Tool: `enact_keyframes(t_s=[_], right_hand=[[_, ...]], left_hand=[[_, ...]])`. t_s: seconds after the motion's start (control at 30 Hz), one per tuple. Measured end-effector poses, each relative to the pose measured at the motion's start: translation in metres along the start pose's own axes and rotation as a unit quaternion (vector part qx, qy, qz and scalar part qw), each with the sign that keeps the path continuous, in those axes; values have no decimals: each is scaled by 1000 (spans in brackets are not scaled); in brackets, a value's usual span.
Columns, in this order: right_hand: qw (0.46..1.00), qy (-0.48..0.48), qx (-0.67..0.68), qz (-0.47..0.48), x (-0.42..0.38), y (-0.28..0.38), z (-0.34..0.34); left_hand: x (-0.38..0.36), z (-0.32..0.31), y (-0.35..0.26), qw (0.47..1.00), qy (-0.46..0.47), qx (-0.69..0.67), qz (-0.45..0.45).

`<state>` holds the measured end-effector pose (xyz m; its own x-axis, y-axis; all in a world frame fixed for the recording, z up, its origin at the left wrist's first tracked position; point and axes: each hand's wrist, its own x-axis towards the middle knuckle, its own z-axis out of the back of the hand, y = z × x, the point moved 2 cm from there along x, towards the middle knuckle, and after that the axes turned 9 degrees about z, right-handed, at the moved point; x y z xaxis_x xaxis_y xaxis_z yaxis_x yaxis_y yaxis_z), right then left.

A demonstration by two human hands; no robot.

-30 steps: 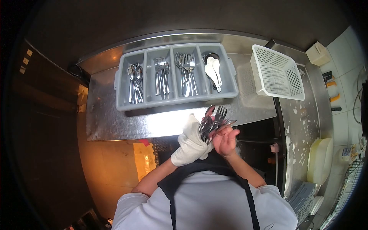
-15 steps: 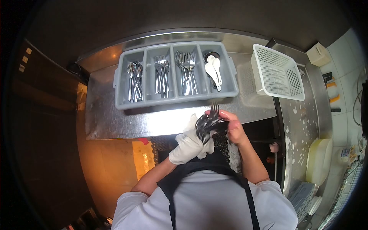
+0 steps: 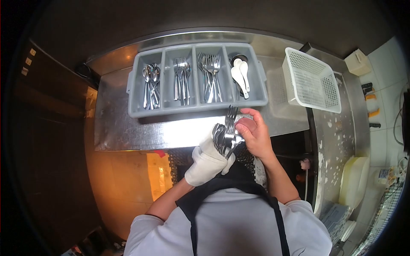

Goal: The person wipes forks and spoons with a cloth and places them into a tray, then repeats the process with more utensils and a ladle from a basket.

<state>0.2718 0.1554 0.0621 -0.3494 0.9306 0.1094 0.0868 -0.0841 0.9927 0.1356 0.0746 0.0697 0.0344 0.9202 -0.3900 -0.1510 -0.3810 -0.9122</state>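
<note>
My left hand (image 3: 206, 164), wrapped in a white cloth, is closed around a bundle of metal cutlery (image 3: 219, 138) in front of my apron. My right hand (image 3: 255, 132) is at the right side of that bundle, its fingers bent around a fork (image 3: 232, 119) whose tines point up. Beyond both hands lies a grey tray (image 3: 171, 112) with four side-by-side compartments. Spoons (image 3: 151, 85) fill the left one, forks (image 3: 182, 81) and larger forks (image 3: 210, 79) the middle two. White spoons (image 3: 240, 77) and a dark ladle lie in the right one.
A white perforated basket (image 3: 314, 81) stands right of the tray on the steel counter (image 3: 115, 123). Further right are a wet steel surface (image 3: 333, 141), a yellowish container (image 3: 354, 181) and knives (image 3: 374, 125) on the tiled wall.
My right hand has turned, its fingers now more raised and spread beside the bundle. One fork stands higher and more upright than before. My wrapped left hand has hardly moved.
</note>
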Motion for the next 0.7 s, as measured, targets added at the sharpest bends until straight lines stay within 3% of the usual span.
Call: enact_keyframes(t_s=[0.1,0.23,0.37,0.43,0.5,0.6,0.7], right_hand=[[999,8,-30,22,-3,-7,2],[992,54,-94,60,-6,-8,4],[985,132,-95,61,-4,16,-3],[984,124,-125,11,-5,15,-3],[988,101,-112,-19,-5,10,-7],[996,82,-4,-23,-3,-2,-13],[995,93,-26,-15,3,-5,-15]], left_hand=[[1,1,13,996,-13,88,31],[3,-3,23,998,-38,3,57],[-15,0,26,991,-80,-106,18],[-18,4,24,973,-188,93,-98],[-22,5,13,896,-230,354,-136],[-19,9,-4,959,-198,202,-31],[-12,7,4,974,-193,89,-71]])
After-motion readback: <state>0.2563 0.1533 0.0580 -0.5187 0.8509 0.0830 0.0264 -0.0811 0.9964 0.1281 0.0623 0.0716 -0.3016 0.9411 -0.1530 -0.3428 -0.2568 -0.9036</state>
